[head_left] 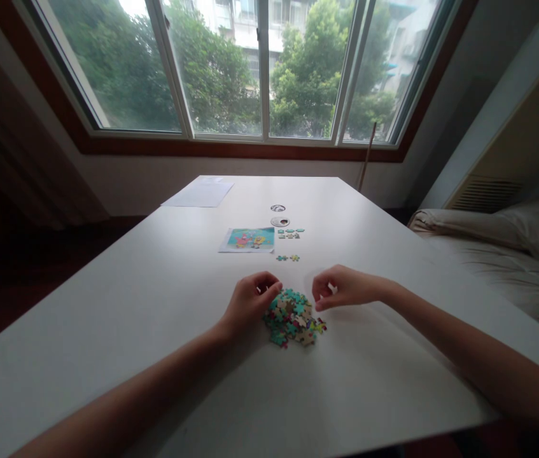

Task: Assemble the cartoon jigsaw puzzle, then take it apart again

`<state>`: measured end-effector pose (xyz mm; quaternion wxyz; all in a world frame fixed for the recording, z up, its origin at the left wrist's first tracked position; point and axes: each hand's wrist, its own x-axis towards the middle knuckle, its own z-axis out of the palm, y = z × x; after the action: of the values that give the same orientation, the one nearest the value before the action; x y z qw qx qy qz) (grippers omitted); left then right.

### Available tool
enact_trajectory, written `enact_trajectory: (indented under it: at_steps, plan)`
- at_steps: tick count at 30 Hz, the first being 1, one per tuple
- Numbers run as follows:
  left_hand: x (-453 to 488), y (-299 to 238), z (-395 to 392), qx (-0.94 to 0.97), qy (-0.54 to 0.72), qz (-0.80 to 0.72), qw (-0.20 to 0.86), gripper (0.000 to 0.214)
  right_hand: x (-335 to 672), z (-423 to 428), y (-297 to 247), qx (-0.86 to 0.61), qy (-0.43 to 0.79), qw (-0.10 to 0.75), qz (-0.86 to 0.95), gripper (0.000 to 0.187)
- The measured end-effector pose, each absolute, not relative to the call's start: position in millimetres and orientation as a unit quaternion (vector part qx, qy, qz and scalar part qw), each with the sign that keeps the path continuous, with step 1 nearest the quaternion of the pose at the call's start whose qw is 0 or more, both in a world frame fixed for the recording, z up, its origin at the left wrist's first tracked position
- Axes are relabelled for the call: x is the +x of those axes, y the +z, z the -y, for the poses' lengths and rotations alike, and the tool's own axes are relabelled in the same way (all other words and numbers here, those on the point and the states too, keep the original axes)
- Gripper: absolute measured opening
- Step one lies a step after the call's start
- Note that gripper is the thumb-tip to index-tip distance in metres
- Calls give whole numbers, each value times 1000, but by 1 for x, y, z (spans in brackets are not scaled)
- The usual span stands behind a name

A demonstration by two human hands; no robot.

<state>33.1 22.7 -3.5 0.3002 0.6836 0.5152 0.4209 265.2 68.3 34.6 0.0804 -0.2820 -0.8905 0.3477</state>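
Observation:
A heap of several small, mostly teal jigsaw pieces (293,318) lies on the white table (164,305). My left hand (250,302) rests at the heap's left edge, fingers curled with the tips touching the pieces. My right hand (343,287) hovers just right of the heap, fingers pinched together; what they hold is too small to make out. Farther back lie a colourful reference picture (249,240), a short joined row of pieces (288,257) and another small group of pieces (290,233).
A white sheet of paper (200,192) lies at the table's far left. Two small round objects (279,215) sit behind the picture. A bed with pale bedding (503,254) stands to the right. A wide window (259,70) runs along the far wall.

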Motion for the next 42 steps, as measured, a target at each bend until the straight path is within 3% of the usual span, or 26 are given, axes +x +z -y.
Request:
enact_trajectory:
  at_steps: [4, 11, 19, 23, 31, 42]
  plan:
    - [34, -4, -23, 682, 422, -519, 295, 25, 269, -55, 32, -284, 365, 53, 885, 31]
    - [32, -5, -23, 689, 419, -516, 290, 25, 274, -62, 29, -290, 394, 37, 871, 19]
    - [39, 2, -14, 720, 398, -486, 295, 21, 258, -62, 18, -344, 513, 253, 745, 31]
    - [43, 9, -7, 732, 383, -466, 316, 24, 243, -51, 13, -342, 542, 295, 709, 33]
    - [43, 9, -8, 712, 403, -459, 346, 26, 237, -47, 14, -342, 529, 329, 704, 33]
    - [42, 9, -11, 657, 437, -467, 399, 32, 236, -43, 15, -397, 367, 332, 773, 28]
